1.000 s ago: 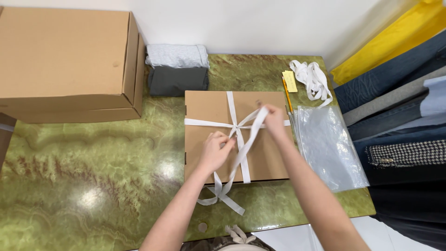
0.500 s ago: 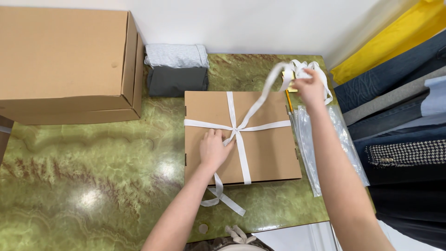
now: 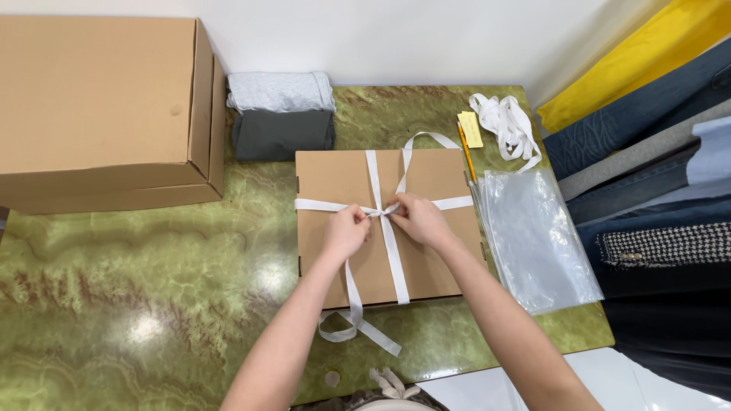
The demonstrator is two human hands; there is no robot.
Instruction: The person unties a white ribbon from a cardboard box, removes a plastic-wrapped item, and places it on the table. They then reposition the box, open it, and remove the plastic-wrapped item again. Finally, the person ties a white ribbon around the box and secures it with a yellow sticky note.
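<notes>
The crossing of the white ribbon (image 3: 390,251) is largely hidden between the two hands, so the form of the knot cannot be made out. The left hand (image 3: 345,232) is closed on the ribbon just left of the crossing, and the right hand (image 3: 419,219) is pinched on it just right of the crossing; the fingertips of both are partly covered by the hands themselves. The ribbon is flat, woven and matte, and is laid in a cross over the flat cardboard box (image 3: 339,183), which lies in the middle of the tabletop (image 3: 137,304). One loose end is arched above the far edge of the box, and another is trailed in a loop off the near edge.

The tabletop is polished green stone with pale veining and bright glare spots. A large cardboard carton (image 3: 99,106) is cut off at the left and top edges of the view. Beside it, a folded light grey cloth (image 3: 280,91) is stacked on a folded dark grey cloth (image 3: 282,135). To the right of the box, a clear, crinkled plastic bag (image 3: 537,236), a yellow pencil (image 3: 466,151), a small yellow note (image 3: 470,128) and a bundle of spare white ribbon (image 3: 509,125) are seen. Hanging garments (image 3: 647,152) in yellow, blue and check are cropped at the right.
</notes>
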